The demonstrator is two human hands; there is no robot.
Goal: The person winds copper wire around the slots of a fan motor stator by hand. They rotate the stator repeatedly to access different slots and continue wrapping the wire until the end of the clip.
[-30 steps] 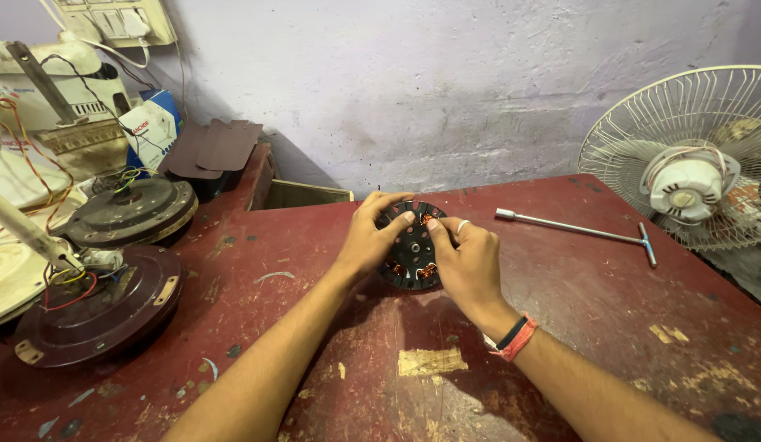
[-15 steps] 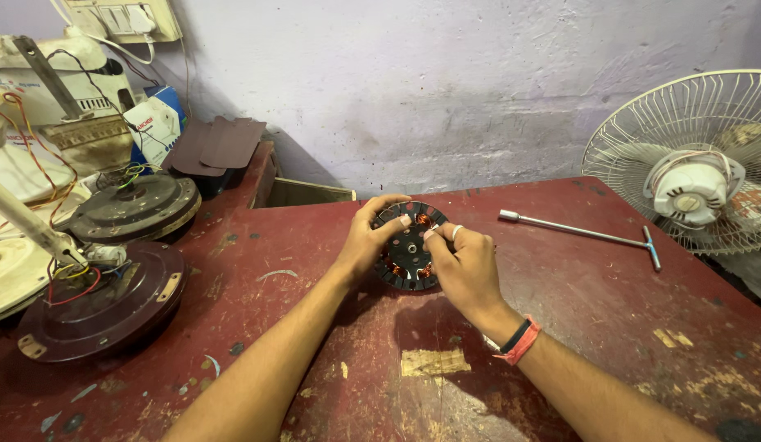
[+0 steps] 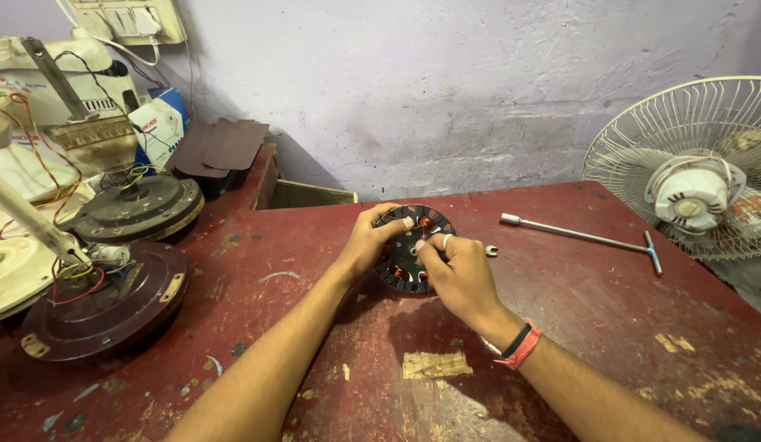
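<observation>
On one red table, two hands (left, right) grip one stator; one T-wrench nearby.

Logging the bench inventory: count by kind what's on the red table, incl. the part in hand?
Wound stator disc, held by left hand and right hand: 1
T-handle socket wrench: 1
Ceiling fan motor housings: 2
Small metal piece beside the disc, too small to identify: 1
Total: 5
</observation>
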